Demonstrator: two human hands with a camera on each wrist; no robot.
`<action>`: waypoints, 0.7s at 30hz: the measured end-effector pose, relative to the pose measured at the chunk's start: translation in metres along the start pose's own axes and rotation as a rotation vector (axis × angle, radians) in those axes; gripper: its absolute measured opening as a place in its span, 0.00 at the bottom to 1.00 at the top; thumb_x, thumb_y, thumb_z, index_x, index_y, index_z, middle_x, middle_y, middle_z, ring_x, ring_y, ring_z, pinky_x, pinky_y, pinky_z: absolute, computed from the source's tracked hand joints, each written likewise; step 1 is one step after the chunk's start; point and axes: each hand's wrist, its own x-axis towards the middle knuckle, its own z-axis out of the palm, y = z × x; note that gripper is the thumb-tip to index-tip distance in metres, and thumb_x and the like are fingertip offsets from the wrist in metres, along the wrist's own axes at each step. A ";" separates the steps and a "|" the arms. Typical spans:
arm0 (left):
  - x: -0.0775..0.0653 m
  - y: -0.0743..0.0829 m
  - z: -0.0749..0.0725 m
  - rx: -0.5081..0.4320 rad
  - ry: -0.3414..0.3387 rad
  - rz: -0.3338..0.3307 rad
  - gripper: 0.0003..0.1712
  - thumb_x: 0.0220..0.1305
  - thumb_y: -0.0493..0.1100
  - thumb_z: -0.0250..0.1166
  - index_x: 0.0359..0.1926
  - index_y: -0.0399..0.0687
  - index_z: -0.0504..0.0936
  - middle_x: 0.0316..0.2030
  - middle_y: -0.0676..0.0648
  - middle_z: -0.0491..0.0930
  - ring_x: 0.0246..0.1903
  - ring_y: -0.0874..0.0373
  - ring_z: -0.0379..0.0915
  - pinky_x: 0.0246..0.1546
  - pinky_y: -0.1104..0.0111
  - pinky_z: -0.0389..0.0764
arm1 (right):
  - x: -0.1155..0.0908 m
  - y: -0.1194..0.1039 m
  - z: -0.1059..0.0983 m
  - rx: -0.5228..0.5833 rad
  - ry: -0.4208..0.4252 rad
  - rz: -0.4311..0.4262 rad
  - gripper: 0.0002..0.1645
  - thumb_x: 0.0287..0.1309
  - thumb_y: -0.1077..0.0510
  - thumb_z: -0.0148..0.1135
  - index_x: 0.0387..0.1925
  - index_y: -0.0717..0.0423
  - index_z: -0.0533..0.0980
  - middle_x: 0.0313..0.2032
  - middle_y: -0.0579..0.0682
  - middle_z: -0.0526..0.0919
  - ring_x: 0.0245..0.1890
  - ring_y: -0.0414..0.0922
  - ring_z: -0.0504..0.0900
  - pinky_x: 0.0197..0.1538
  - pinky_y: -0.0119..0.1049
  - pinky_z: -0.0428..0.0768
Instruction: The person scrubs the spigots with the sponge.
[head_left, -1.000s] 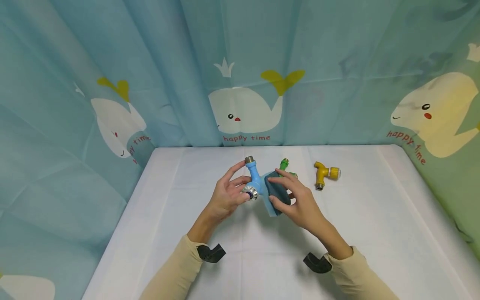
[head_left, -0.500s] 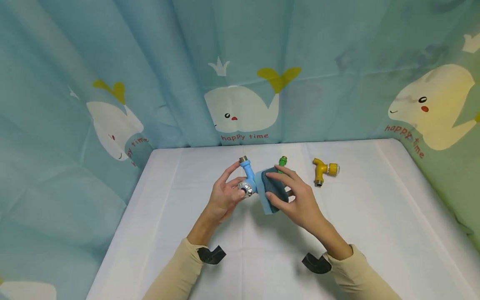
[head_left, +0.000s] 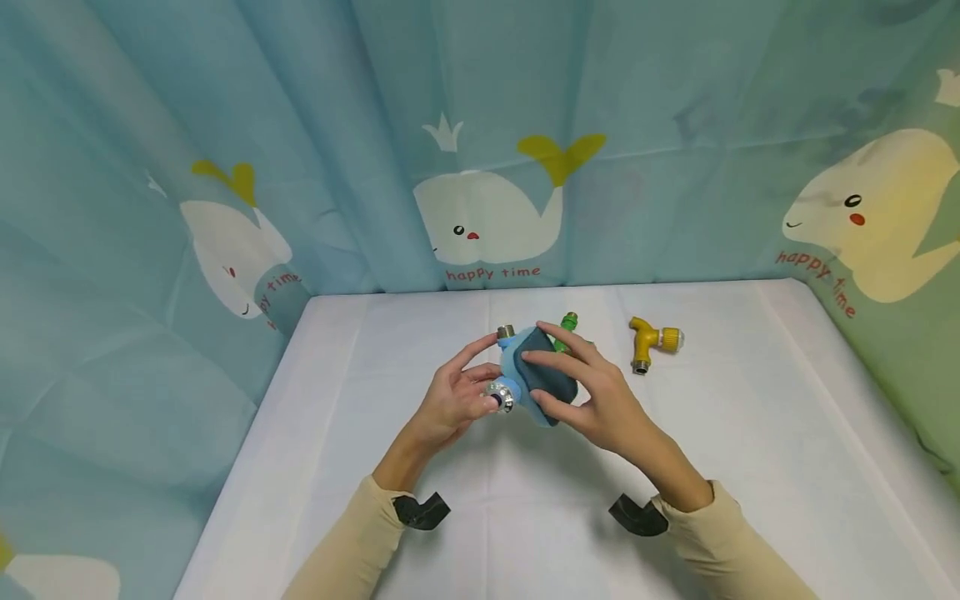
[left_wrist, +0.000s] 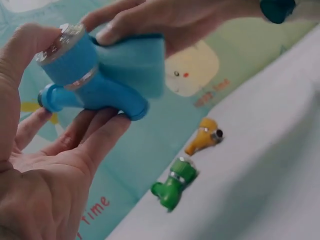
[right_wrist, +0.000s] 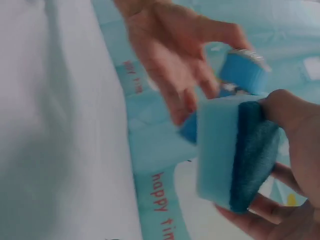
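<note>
Above the table, my left hand [head_left: 453,400] grips a blue faucet [left_wrist: 107,92], its thumb on the silver-topped knob [left_wrist: 65,42] and its fingers under the body. My right hand [head_left: 600,396] holds a sponge [right_wrist: 217,145] between thumb and fingers; one layer is light blue, the other dark and rough. The light blue side lies against the faucet and hides part of its body in the head view. Behind the right hand's fingers, a green faucet [left_wrist: 175,182] is on the table, partly covered in the head view. A yellow faucet [head_left: 648,342] lies to its right.
A white-covered table [head_left: 360,358] extends beneath both hands. Blue-green curtains [head_left: 337,167] printed with whales hang along its back and sides. Each sleeve has a black strap piece [head_left: 422,510] near the wrist.
The sponge has moved left over the faucet's body and now covers more of it. The faucet's spout end has tilted lower. Both hands keep their holds, and the other faucets stay put.
</note>
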 end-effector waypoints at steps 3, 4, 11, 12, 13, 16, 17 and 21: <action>-0.001 0.000 -0.002 -0.006 -0.036 -0.011 0.55 0.60 0.40 0.76 0.79 0.38 0.52 0.52 0.43 0.79 0.49 0.56 0.78 0.45 0.72 0.83 | -0.001 0.000 -0.002 -0.038 -0.070 -0.018 0.29 0.54 0.62 0.77 0.59 0.48 0.82 0.71 0.56 0.70 0.66 0.56 0.74 0.57 0.56 0.81; -0.002 0.000 -0.002 -0.013 -0.044 -0.014 0.55 0.60 0.41 0.76 0.79 0.38 0.52 0.52 0.44 0.79 0.48 0.57 0.78 0.45 0.73 0.83 | -0.002 0.001 -0.003 -0.061 -0.076 -0.008 0.29 0.54 0.61 0.77 0.59 0.48 0.82 0.71 0.56 0.70 0.66 0.56 0.74 0.57 0.56 0.81; -0.001 0.002 -0.002 0.018 -0.049 -0.009 0.56 0.59 0.41 0.78 0.80 0.38 0.52 0.54 0.44 0.79 0.53 0.55 0.78 0.48 0.71 0.84 | -0.005 0.000 -0.007 0.019 -0.068 0.050 0.30 0.53 0.61 0.78 0.59 0.47 0.82 0.71 0.53 0.72 0.66 0.55 0.75 0.57 0.56 0.82; -0.001 0.002 -0.002 0.031 -0.046 -0.008 0.57 0.58 0.42 0.78 0.80 0.38 0.53 0.54 0.43 0.79 0.53 0.54 0.78 0.48 0.70 0.84 | -0.006 0.000 -0.006 0.035 -0.085 0.054 0.30 0.54 0.61 0.78 0.60 0.47 0.82 0.71 0.53 0.72 0.66 0.54 0.75 0.58 0.56 0.82; -0.001 0.002 -0.001 0.041 -0.044 -0.008 0.58 0.58 0.42 0.79 0.79 0.37 0.53 0.53 0.43 0.79 0.53 0.54 0.78 0.48 0.70 0.84 | -0.007 0.000 -0.005 0.039 -0.102 0.054 0.30 0.55 0.60 0.78 0.60 0.47 0.82 0.71 0.53 0.71 0.66 0.55 0.76 0.57 0.56 0.82; -0.002 0.000 -0.002 0.050 -0.038 -0.013 0.58 0.56 0.41 0.79 0.79 0.36 0.53 0.53 0.44 0.79 0.53 0.54 0.78 0.47 0.70 0.84 | -0.010 0.002 -0.003 -0.010 -0.115 0.060 0.28 0.54 0.60 0.78 0.59 0.47 0.82 0.70 0.56 0.72 0.65 0.56 0.76 0.56 0.56 0.82; -0.002 0.000 -0.002 0.048 -0.035 -0.011 0.58 0.56 0.40 0.79 0.79 0.36 0.53 0.53 0.44 0.79 0.54 0.54 0.78 0.47 0.70 0.84 | -0.011 0.003 -0.003 -0.031 -0.100 0.063 0.29 0.53 0.61 0.78 0.58 0.48 0.83 0.69 0.56 0.73 0.65 0.57 0.76 0.55 0.57 0.83; -0.002 -0.002 -0.002 0.062 -0.031 0.004 0.56 0.57 0.36 0.78 0.79 0.36 0.54 0.54 0.43 0.79 0.55 0.53 0.77 0.50 0.69 0.83 | -0.006 0.001 -0.005 -0.012 0.013 0.056 0.31 0.49 0.63 0.79 0.58 0.50 0.83 0.68 0.55 0.74 0.58 0.55 0.81 0.44 0.49 0.87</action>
